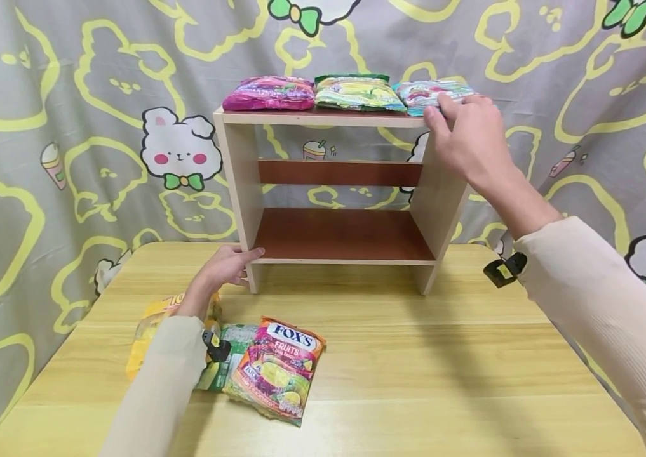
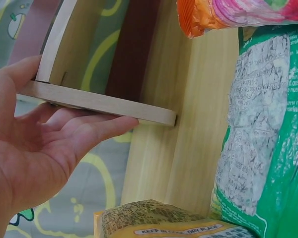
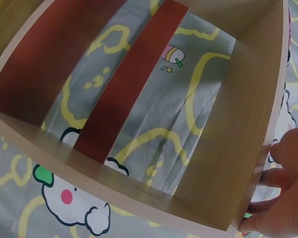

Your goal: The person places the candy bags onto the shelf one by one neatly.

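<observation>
A small two-tier shelf (image 1: 345,235) stands on the table, with pale side panels and brown boards. My left hand (image 1: 230,265) grips its left side panel near the lower board; in the left wrist view the thumb is on one side and the fingers reach along the other. My right hand (image 1: 471,136) is at the top right corner, its fingertips touching the top board's edge area beside a teal candy bag (image 1: 428,94). A green-yellow candy bag (image 1: 357,92) and a pink-purple candy bag (image 1: 271,94) lie beside it on the top board.
On the table at the front left lie a FOX'S fruit candy bag (image 1: 279,368), a green bag (image 2: 288,129) partly beneath it, and a yellow bag (image 1: 148,324) partly hidden by the left arm. A patterned grey curtain (image 1: 100,190) hangs behind and beside the wooden table (image 1: 391,381).
</observation>
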### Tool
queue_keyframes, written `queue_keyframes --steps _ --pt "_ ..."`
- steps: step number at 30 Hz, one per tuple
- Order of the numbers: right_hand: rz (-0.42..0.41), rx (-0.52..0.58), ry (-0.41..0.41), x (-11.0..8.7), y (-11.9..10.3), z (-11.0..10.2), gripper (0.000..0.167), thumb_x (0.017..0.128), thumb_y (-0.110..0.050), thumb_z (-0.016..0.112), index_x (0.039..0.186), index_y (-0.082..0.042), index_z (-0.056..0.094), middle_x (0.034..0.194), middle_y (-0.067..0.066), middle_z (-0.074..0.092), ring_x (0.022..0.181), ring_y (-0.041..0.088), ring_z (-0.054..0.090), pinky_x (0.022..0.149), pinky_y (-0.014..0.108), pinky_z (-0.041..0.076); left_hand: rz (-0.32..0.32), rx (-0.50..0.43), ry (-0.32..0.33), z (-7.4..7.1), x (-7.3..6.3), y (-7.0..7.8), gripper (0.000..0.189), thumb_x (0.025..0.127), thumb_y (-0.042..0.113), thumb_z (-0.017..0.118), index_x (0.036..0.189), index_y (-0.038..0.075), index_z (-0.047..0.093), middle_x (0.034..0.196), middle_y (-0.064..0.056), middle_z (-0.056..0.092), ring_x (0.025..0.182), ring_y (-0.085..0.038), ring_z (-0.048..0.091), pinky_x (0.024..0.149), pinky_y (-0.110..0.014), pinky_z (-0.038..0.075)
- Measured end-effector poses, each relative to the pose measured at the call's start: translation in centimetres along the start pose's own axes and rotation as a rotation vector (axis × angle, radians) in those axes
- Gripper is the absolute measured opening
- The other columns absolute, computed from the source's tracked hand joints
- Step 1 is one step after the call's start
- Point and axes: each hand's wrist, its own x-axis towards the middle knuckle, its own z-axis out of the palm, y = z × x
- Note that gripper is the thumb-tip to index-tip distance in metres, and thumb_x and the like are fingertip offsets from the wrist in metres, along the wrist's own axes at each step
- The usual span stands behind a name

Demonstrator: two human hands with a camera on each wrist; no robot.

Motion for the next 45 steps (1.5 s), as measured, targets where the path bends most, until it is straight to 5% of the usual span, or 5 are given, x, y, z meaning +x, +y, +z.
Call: queue_keyframes --steps 5,12,19,36,45 --pt "-0.019 -0.007 0.010 0.26 -0.18 0.00 0.051 0.109 -0.036 0.034 0.149 -0.008 0.048 0.123 0.041 0.060 0.128 0.055 0.046 0.115 0.059 0.029 -0.007 -0.022 -0.004 0.01 0.23 -0.15 0.066 0.099 0.050 0.059 0.143 0.003 0.050 0.140 -0.023 0.052 0.109 -0.033 0.058 0.085 -0.040 0.062" --pt "-0.034 0.000 0.047 0.35 -0.19 0.16 0.051 0.108 -0.035 0.036 0.134 -0.001 0.064 0.101 0.041 0.064 0.118 0.055 0.049 0.108 0.060 0.033 0.007 -0.021 -0.001 -0.04 0.12 -0.11 0.066 0.098 0.052 0.061 0.140 0.001 0.053 0.127 -0.018 0.054 0.093 -0.026 0.056 0.082 -0.039 0.062" --pt "0.010 0.027 0.028 0.10 0.15 0.25 0.050 0.108 -0.038 0.037 0.149 -0.012 0.047 0.133 0.037 0.057 0.132 0.052 0.045 0.115 0.059 0.029 0.005 -0.015 -0.005 0.01 0.02 0.02 0.065 0.099 0.051 0.060 0.139 0.001 0.053 0.129 -0.021 0.053 0.093 -0.025 0.055 0.084 -0.040 0.062" --pt "0.013 0.078 0.069 -0.20 0.61 0.57 0.051 0.105 -0.039 0.040 0.147 -0.012 0.050 0.145 0.032 0.051 0.138 0.048 0.043 0.116 0.060 0.030 -0.008 -0.040 -0.026 0.07 -0.09 0.10 0.071 0.100 0.048 0.059 0.152 0.002 0.041 0.151 -0.024 0.045 0.133 -0.048 0.050 0.096 -0.049 0.057" --pt "0.013 0.062 0.065 -0.22 0.66 0.30 0.056 0.105 -0.039 0.041 0.150 -0.005 0.046 0.149 0.030 0.049 0.138 0.049 0.042 0.115 0.061 0.031 -0.008 -0.032 -0.017 0.11 0.03 0.03 0.071 0.099 0.049 0.060 0.150 0.003 0.043 0.149 -0.023 0.047 0.128 -0.045 0.053 0.096 -0.049 0.057"
